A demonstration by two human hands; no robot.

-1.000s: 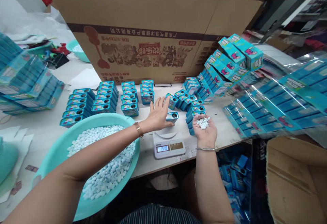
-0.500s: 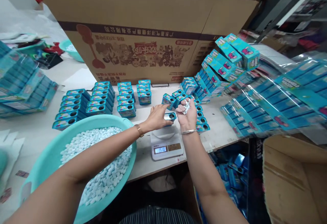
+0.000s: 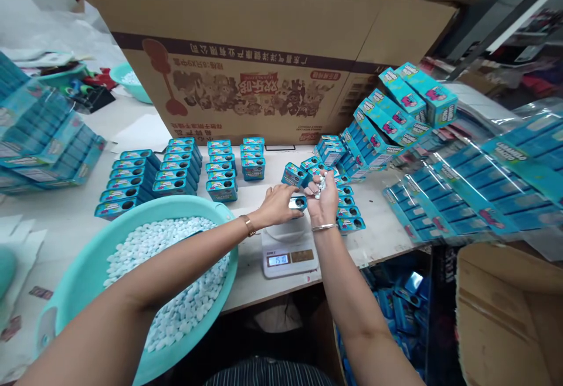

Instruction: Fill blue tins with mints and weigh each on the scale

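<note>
My left hand is closed on a small blue candy tin, its fingers and thumb on either side, just above the scale. Beside it my right hand cups a small pile of pale candies, palm up with the fingers curled. Below both hands sits a white digital scale with a lit display. A large turquoise basin of the same pale candies stands at the left, partly hidden under my left forearm. Several blue tins stand just right of my right hand.
Rows of blue tins stand behind the basin. A big cardboard sheet rises at the back. Stacked display boxes and film-wrapped packs lie at the right. An open carton is at the lower right, near more blue tins.
The whole view has shifted slightly. My left hand still holds the tin and my right hand still cups the candies, its fingers a little more curled.
</note>
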